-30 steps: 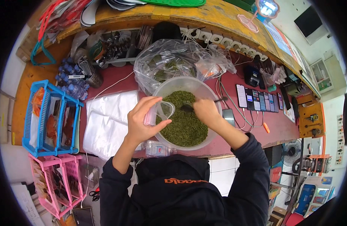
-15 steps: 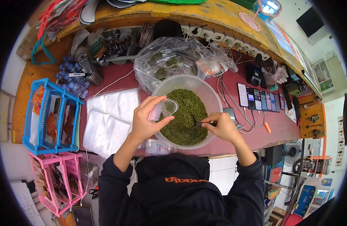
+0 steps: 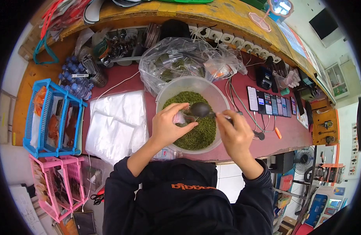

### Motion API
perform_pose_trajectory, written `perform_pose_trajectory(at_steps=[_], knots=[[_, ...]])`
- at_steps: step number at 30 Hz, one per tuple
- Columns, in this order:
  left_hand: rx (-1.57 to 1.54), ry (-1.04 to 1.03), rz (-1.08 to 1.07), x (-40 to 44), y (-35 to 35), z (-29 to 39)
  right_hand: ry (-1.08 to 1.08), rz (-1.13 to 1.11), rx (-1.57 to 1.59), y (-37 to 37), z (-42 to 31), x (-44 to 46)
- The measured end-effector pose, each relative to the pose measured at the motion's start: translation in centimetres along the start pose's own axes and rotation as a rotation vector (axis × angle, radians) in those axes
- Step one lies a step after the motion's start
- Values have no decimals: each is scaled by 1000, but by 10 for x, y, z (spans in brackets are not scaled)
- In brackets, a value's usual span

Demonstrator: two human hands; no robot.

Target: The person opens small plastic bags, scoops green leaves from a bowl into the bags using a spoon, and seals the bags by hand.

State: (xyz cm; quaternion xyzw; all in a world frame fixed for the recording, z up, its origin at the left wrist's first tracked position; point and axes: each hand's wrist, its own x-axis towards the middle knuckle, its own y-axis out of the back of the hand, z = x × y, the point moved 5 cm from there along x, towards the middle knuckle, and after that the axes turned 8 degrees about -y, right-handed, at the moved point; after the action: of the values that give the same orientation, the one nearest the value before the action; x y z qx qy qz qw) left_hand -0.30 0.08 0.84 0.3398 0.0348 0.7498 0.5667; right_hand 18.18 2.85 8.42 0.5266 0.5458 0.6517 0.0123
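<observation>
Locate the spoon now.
In the head view, the spoon is above the tub, between the left hand and the right hand, which holds it.

Loose long-sleeved top, very dark blue to black. Orange lettering crosses the front, partly lost in folds. Left sleeve and right sleeve match the top, creased and bunched at the ends. Left hand and right hand are bare.

The bowl is smooth, translucent plastic, the leaf flakes rough and matt. The clear bag is thin, glossy plastic; the spoon looks smooth, and the shelf is scuffed wood.
</observation>
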Motion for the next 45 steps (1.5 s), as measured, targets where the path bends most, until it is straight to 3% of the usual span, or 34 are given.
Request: perform_pose_trajectory(at_steps=[2,5,6,8,12,15,16,18,19,20,22,26,29,33,39,43,45], knots=[[55,-33,53,-3,6,1,-50,-17,-9,12,7,4],[155,-66,145,-7,15,6,-251,-312,45,21,23,9],[153,-68,142,-9,12,6,-254,-311,42,17,18,11],[237,-118,191,-13,6,12,-162,-357,349,-3,-6,21],[298,-175,170,-4,13,29,-121,-450,469,-56,-6,7],[-164,-141,-166,2,20,-6,-48,-525,632,-46,-2,7],[-165,-146,-167,1,22,-9,-47,-522,628,-41,-5,9],[-482,51,-281,-1,15,-18,-318,-466,738,-36,2,9],[-572,93,-226,-3,12,-17,-529,-469,924,-40,8,2],[-573,94,-226,-4,9,-15,-530,-470,923,-42,9,-2],[-687,198,-78,-5,9,-14,-804,-646,1081,-58,17,-19],[-727,304,-72,-12,4,-14,-640,-498,1174,-55,16,-24],[-533,23,-91,-7,2,1,-548,-465,1054,-57,5,-21],[-501,33,-75,-9,6,10,-454,-391,859,-50,-7,-16],[-518,93,-20,12,20,0,-561,-332,862,-30,12,-26],[-199,-199,312,87,54,-19,-735,-113,1032,-19,38,-23],[14,-274,284,123,63,-38,-741,-26,1027,-13,41,-20]])
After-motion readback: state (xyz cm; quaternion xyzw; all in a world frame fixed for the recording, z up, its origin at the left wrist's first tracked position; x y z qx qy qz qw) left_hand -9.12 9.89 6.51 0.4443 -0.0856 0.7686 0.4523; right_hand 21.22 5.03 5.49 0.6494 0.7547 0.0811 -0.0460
